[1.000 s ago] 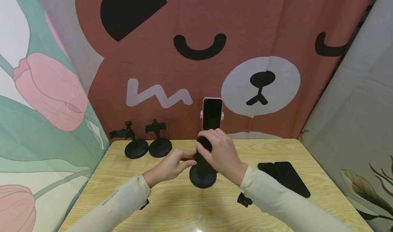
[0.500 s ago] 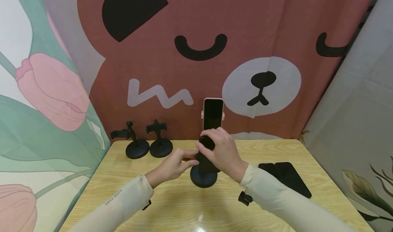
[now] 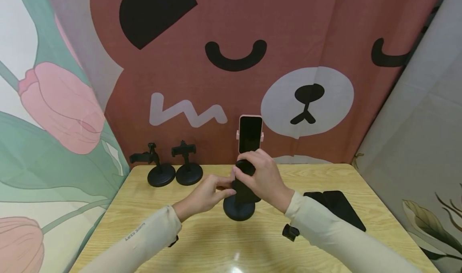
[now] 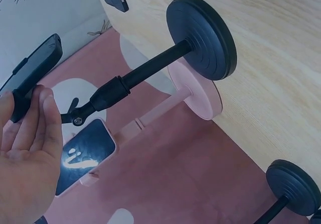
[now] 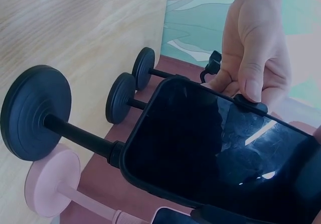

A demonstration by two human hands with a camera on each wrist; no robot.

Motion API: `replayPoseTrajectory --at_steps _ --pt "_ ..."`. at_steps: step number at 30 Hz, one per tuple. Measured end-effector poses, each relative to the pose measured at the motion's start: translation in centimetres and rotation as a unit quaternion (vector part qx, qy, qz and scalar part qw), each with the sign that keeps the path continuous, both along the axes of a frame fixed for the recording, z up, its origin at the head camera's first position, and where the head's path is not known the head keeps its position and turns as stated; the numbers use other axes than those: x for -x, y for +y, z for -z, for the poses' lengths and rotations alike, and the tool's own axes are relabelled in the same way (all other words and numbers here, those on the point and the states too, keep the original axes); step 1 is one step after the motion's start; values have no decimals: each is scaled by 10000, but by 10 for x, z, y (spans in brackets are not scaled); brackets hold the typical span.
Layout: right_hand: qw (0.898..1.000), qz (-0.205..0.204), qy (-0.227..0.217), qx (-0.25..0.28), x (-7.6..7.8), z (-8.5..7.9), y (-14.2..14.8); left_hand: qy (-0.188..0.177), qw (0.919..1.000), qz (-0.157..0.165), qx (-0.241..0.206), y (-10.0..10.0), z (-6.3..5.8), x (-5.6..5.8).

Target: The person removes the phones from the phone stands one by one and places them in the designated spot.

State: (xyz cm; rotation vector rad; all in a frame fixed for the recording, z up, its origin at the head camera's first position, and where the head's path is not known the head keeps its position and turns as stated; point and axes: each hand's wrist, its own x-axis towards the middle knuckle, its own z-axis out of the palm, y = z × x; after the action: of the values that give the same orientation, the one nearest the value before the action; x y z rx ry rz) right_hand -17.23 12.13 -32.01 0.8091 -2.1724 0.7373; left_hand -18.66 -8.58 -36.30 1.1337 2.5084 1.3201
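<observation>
A black smartphone sits upright in the clamp of a black phone stand, its dark screen showing in the right wrist view. My right hand grips the upper part of the phone, covering some of it. From the left side, my left hand pinches the clamp's side arm between thumb and fingers; the right wrist view shows that left thumb on it. The stand's round base and pole appear in the left wrist view.
Behind stands a pink phone stand holding a phone. Two black phone stands without phones are at the back left. Dark phones lie on the wooden table at right. A printed cloth hangs behind the table.
Both hands and the smartphone's upper part have shifted slightly right over the stand. The grips look the same, and the stand's base has stayed in place.
</observation>
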Motion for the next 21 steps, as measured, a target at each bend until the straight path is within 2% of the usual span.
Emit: replayPoseTrajectory --at_steps 9,21 --pt "9998 -6 -92 196 1 0 -1 60 10000 9 16 0 1 0" --pt "9983 55 -467 337 0 -2 0 67 10000 2 -44 3 1 -1"
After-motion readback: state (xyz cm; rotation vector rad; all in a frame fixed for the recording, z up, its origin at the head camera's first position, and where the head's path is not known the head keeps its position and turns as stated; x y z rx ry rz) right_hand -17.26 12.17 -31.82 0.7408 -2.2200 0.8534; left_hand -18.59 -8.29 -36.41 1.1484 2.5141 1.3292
